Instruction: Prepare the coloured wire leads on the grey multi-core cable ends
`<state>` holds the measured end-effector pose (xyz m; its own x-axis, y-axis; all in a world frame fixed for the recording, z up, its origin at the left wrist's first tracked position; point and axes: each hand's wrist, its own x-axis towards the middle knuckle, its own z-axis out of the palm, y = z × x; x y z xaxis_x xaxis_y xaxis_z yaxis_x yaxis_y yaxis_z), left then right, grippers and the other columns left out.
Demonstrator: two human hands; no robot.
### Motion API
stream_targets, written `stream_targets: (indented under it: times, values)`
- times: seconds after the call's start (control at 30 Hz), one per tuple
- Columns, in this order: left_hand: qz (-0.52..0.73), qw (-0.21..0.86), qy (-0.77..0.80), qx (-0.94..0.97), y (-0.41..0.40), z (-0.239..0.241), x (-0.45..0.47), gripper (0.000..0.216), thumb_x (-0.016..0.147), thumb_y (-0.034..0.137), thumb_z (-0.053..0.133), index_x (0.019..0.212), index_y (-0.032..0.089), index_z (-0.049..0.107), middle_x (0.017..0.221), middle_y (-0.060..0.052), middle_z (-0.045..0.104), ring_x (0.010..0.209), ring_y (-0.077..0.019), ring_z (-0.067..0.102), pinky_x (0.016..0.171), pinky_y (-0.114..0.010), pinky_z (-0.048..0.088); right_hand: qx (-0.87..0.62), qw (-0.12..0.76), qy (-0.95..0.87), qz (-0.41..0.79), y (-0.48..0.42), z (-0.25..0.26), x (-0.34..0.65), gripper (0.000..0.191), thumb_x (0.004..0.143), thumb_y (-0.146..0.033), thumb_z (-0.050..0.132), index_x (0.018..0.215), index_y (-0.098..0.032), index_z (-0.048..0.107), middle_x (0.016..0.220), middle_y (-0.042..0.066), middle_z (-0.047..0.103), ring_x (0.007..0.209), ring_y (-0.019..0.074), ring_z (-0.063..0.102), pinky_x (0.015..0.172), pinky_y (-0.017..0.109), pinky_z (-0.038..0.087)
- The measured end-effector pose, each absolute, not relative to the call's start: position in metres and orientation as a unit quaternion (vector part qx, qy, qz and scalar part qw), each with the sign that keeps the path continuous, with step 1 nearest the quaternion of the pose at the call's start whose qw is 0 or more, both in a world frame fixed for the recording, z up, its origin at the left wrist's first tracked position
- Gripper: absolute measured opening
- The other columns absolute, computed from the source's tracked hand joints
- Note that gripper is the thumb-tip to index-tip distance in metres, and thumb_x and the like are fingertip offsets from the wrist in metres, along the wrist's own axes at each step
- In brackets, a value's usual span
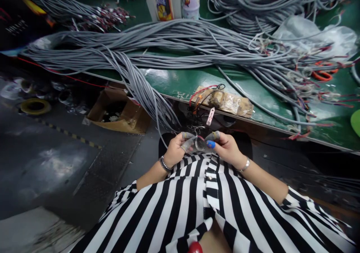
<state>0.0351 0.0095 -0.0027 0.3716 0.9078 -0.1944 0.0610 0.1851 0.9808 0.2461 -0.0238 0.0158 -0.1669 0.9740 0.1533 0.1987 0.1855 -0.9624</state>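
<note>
My left hand (176,149) and my right hand (225,147) meet close to my body, just below the edge of the green workbench (180,82). Both wear finger cots and pinch the stripped end of a grey cable (200,143) between thumbs and forefingers. Thin wires fan out above the fingertips. A blue cot covers my right thumb. A thick bundle of grey cables (146,92) hangs off the bench edge toward my hands.
Long grey cable bundles (174,39) cover the bench. A taped brown block with red and black wires (225,100) sits at the bench edge. Bottles (174,0) stand at the back, orange scissors (322,73) at right. A cardboard box (118,110) and a tape roll (35,106) lie on the floor.
</note>
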Motion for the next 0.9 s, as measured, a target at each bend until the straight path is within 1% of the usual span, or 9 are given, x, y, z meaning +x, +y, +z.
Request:
stream_targets:
  times: [0.1,0.2,0.33,0.47,0.57,0.63,0.7,0.77,0.9]
  values:
    - [0.38,0.611,0.427,0.548,0.01,0.002,0.038,0.03,0.077,0.038,0.071,0.093,0.014,0.064,0.076,-0.002,0.066,0.056,-0.0068,0.056,0.049,-0.016,0.044,-0.42,0.399,-0.727,0.369,-0.026,0.026,0.24,0.009,0.088,-0.024,0.058,0.085,-0.018,0.064,0.072,0.003,0.067,0.063,0.0128,0.062,0.06,0.024,0.05]
    - [0.381,0.628,0.416,0.536,0.01,-0.002,0.036,0.029,0.076,0.038,0.072,0.09,0.014,0.065,0.065,0.001,0.062,0.048,-0.0047,0.047,0.044,-0.016,0.037,-0.388,0.388,-0.769,0.328,-0.024,0.034,0.236,0.009,0.088,-0.021,0.056,0.085,-0.017,0.064,0.073,0.004,0.068,0.064,0.0131,0.063,0.06,0.023,0.05]
    - [0.384,0.698,0.398,0.454,0.008,-0.016,0.027,0.033,0.076,0.043,0.072,0.085,0.013,0.063,0.053,0.004,0.054,0.038,-0.0022,0.036,0.036,-0.015,0.024,-0.336,0.43,-0.775,0.319,-0.021,0.043,0.238,0.012,0.089,-0.025,0.056,0.095,-0.018,0.064,0.079,0.005,0.07,0.068,0.0136,0.065,0.062,0.023,0.051]
    - [0.406,0.753,0.361,0.372,0.007,-0.023,0.02,0.041,0.064,0.046,0.08,0.081,0.013,0.063,0.052,0.004,0.053,0.038,-0.0021,0.036,0.037,-0.015,0.022,-0.344,0.491,-0.697,0.393,-0.02,0.047,0.242,0.021,0.094,-0.027,0.046,0.106,-0.019,0.061,0.078,0.004,0.068,0.066,0.0137,0.065,0.062,0.025,0.053]
    - [0.387,0.778,0.347,0.354,0.005,-0.02,0.019,0.044,0.057,0.046,0.084,0.077,0.012,0.063,0.053,0.003,0.055,0.039,-0.0017,0.036,0.038,-0.015,0.023,-0.319,0.487,-0.682,0.442,-0.018,0.047,0.236,0.024,0.093,-0.019,0.046,0.115,-0.02,0.056,0.094,0.007,0.07,0.081,0.0156,0.068,0.073,0.029,0.056]
    - [0.368,0.789,0.345,0.35,0.005,-0.018,0.019,0.045,0.055,0.045,0.085,0.075,0.013,0.062,0.051,0.004,0.053,0.036,-0.0014,0.035,0.037,-0.016,0.021,-0.296,0.448,-0.735,0.415,-0.015,0.045,0.229,0.034,0.089,-0.014,0.048,0.122,-0.02,0.054,0.108,0.009,0.069,0.095,0.0178,0.067,0.084,0.033,0.055]
    - [0.355,0.793,0.343,0.356,0.004,-0.018,0.019,0.045,0.055,0.046,0.085,0.074,0.013,0.061,0.048,0.005,0.05,0.034,-0.0015,0.033,0.035,-0.016,0.02,-0.292,0.4,-0.792,0.357,-0.013,0.041,0.223,0.041,0.086,-0.013,0.049,0.126,-0.02,0.053,0.115,0.01,0.067,0.1,0.0189,0.066,0.087,0.034,0.054]
    - [0.344,0.794,0.338,0.371,0.003,-0.02,0.019,0.045,0.056,0.048,0.084,0.072,0.014,0.06,0.046,0.005,0.049,0.033,-0.0016,0.033,0.035,-0.017,0.02,-0.306,0.365,-0.829,0.292,-0.012,0.036,0.22,0.041,0.084,-0.013,0.05,0.124,-0.021,0.055,0.114,0.01,0.067,0.097,0.0193,0.066,0.083,0.032,0.054]
    - [0.312,0.801,0.322,0.397,0.003,-0.025,0.014,0.044,0.058,0.049,0.082,0.073,0.013,0.062,0.046,0.004,0.05,0.032,-0.0016,0.033,0.034,-0.016,0.019,-0.329,0.331,-0.855,0.225,-0.014,0.034,0.224,0.022,0.087,-0.017,0.05,0.104,-0.019,0.064,0.095,0.01,0.067,0.077,0.0165,0.062,0.066,0.027,0.05]
